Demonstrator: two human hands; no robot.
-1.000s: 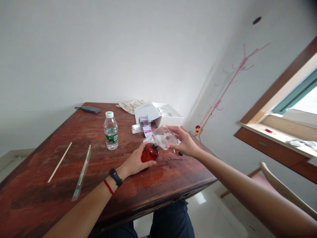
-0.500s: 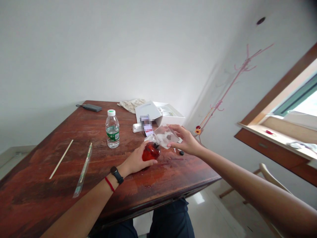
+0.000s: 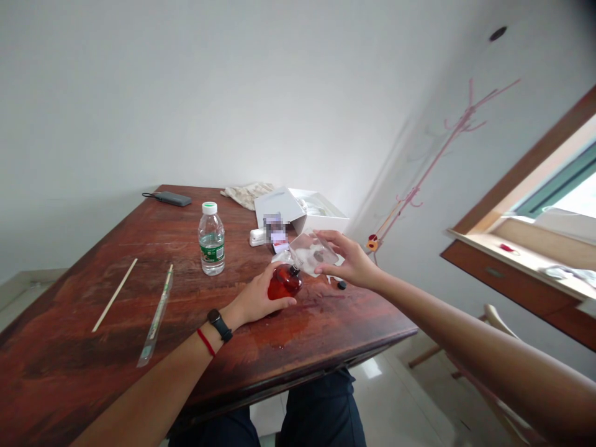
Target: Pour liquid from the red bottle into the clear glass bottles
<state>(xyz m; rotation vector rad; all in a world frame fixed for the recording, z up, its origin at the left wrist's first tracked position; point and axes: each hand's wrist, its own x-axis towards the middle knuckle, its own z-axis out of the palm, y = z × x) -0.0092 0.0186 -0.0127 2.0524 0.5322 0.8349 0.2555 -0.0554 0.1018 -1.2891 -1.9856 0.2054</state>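
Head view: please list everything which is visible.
Table: 1, reddish brown, centre
Red bottle: 1, red, toward table's front
Clear container: 1, transparent, right of red bottle
Water bottle: 1, clear, on table
Sticks: at least 2, pale, table's left, one wrapped
Corded device: 1, grey, back left corner
Cloth: 1, beige, table's back
Open box: 1, white, table's back
White device: 1, white, near open box
Round piece: 1, black, table's right
Coat rack: 1, pink, right wall
Chair: 1, pale, lower right
Window: 1, green frame, right
Watch: 1, black, lower left
Bracelet: 1, red, beside watch
Trousers: 1, dark, bottom
Left hand: 1, bare, on red bottle
Right hand: 1, bare, on clear container
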